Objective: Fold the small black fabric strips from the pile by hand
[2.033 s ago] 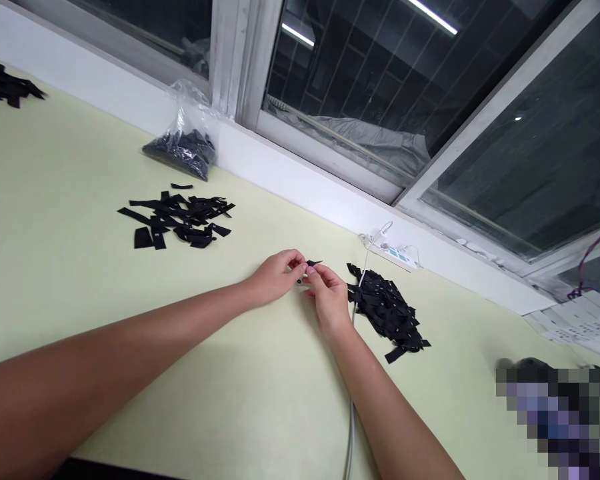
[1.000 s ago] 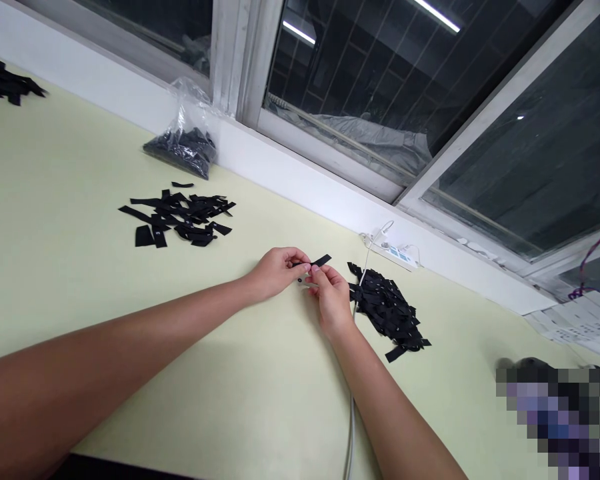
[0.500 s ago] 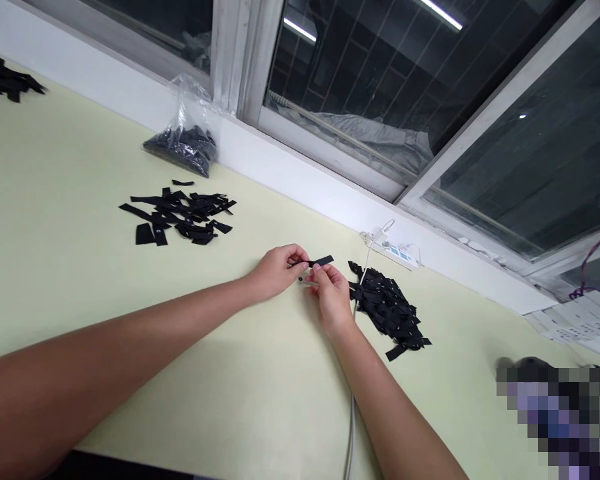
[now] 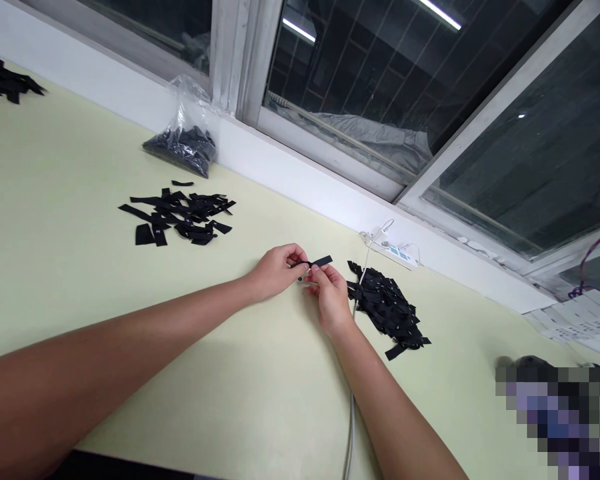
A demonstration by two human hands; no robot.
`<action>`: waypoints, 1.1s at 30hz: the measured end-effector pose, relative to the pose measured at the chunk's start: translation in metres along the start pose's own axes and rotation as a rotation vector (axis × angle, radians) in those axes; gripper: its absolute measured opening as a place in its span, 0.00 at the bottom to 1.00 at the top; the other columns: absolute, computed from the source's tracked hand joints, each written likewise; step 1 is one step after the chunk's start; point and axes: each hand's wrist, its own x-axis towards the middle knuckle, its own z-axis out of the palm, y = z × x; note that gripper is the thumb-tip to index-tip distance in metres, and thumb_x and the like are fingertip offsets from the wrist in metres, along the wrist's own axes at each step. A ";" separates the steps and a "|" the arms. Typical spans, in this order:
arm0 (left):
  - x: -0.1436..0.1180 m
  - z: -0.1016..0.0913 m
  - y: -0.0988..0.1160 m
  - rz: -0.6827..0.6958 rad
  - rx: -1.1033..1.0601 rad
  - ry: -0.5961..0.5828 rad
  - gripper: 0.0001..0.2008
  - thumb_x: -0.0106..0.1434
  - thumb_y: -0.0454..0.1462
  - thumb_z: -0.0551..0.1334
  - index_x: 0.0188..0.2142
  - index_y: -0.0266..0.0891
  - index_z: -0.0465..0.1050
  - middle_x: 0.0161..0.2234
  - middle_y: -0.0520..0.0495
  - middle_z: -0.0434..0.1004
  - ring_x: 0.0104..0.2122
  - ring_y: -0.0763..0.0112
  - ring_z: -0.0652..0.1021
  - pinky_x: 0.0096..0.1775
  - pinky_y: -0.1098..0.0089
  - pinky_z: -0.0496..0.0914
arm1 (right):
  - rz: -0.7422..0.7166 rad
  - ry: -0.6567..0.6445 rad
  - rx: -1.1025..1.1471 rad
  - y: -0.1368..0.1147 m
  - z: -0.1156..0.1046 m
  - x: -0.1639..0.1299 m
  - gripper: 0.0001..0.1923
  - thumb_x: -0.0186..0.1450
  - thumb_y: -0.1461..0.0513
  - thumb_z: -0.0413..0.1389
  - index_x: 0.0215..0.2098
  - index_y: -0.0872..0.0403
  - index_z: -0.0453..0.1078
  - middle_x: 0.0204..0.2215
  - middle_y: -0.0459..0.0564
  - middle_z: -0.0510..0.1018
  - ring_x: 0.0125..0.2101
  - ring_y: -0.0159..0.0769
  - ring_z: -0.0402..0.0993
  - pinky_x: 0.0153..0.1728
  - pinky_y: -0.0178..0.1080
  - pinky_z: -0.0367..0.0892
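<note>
The black strip, seen from my head camera, is flat, narrow and matte, with a square-cut free end poking out beyond my right fingers toward the upper right. Its middle looks pinched or folded, but my fingertips cover too much to tell. It sits above the table, between my two hands. My left hand pinches one end between thumb and fingers; my right hand closes thumb and forefinger on it, just beside. A small dark dot shows under my fingertips, too small to make out.

The table is pale yellow-green. A dense pile of black strips lies just right of my right hand, a looser heap farther off to the left, and a third bunch at the far left. A clear bag with dark contents stands by the white ledge, under dark windows.

A white cable runs from the power strip across the dense pile's edge and under my right forearm. Bare tabletop spreads between my forearms down to the near edge, and between my left hand and the looser heap.
</note>
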 end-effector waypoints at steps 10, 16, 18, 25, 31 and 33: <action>0.000 -0.001 -0.002 -0.006 -0.015 0.008 0.06 0.60 0.39 0.63 0.35 0.38 0.71 0.33 0.48 0.77 0.33 0.69 0.76 0.38 0.67 0.71 | 0.035 0.043 0.025 -0.003 0.001 -0.001 0.17 0.51 0.52 0.66 0.28 0.53 0.68 0.25 0.44 0.73 0.29 0.33 0.72 0.25 0.33 0.63; 0.000 0.000 -0.001 -0.031 -0.096 0.001 0.07 0.58 0.38 0.64 0.34 0.37 0.71 0.32 0.49 0.75 0.33 0.70 0.75 0.37 0.68 0.71 | 0.058 0.076 0.190 -0.001 -0.005 0.003 0.16 0.54 0.52 0.65 0.30 0.53 0.69 0.29 0.46 0.74 0.28 0.33 0.73 0.22 0.33 0.64; -0.001 0.001 -0.001 -0.034 -0.139 -0.012 0.07 0.58 0.37 0.65 0.34 0.37 0.71 0.32 0.49 0.74 0.33 0.70 0.76 0.37 0.68 0.71 | 0.055 0.079 0.234 0.001 -0.007 0.004 0.15 0.55 0.52 0.64 0.31 0.54 0.70 0.29 0.47 0.74 0.28 0.33 0.73 0.22 0.34 0.65; 0.000 0.001 -0.003 -0.017 -0.161 -0.023 0.06 0.58 0.36 0.64 0.34 0.37 0.71 0.31 0.50 0.74 0.32 0.72 0.74 0.37 0.68 0.70 | 0.043 0.054 0.308 0.002 -0.011 0.004 0.10 0.56 0.56 0.60 0.31 0.53 0.68 0.28 0.44 0.72 0.28 0.33 0.73 0.23 0.33 0.64; -0.001 0.001 -0.004 0.069 -0.076 0.001 0.04 0.60 0.35 0.64 0.34 0.37 0.71 0.32 0.50 0.75 0.33 0.71 0.74 0.38 0.68 0.70 | 0.049 0.063 0.321 0.000 -0.011 0.003 0.09 0.53 0.58 0.59 0.31 0.52 0.67 0.28 0.43 0.72 0.28 0.32 0.73 0.22 0.33 0.64; -0.002 0.000 -0.003 0.110 -0.006 0.012 0.02 0.61 0.35 0.62 0.34 0.38 0.71 0.32 0.50 0.75 0.33 0.70 0.75 0.37 0.68 0.70 | 0.050 0.071 0.317 -0.001 -0.010 0.003 0.10 0.52 0.58 0.59 0.31 0.53 0.68 0.28 0.43 0.72 0.28 0.32 0.73 0.22 0.32 0.65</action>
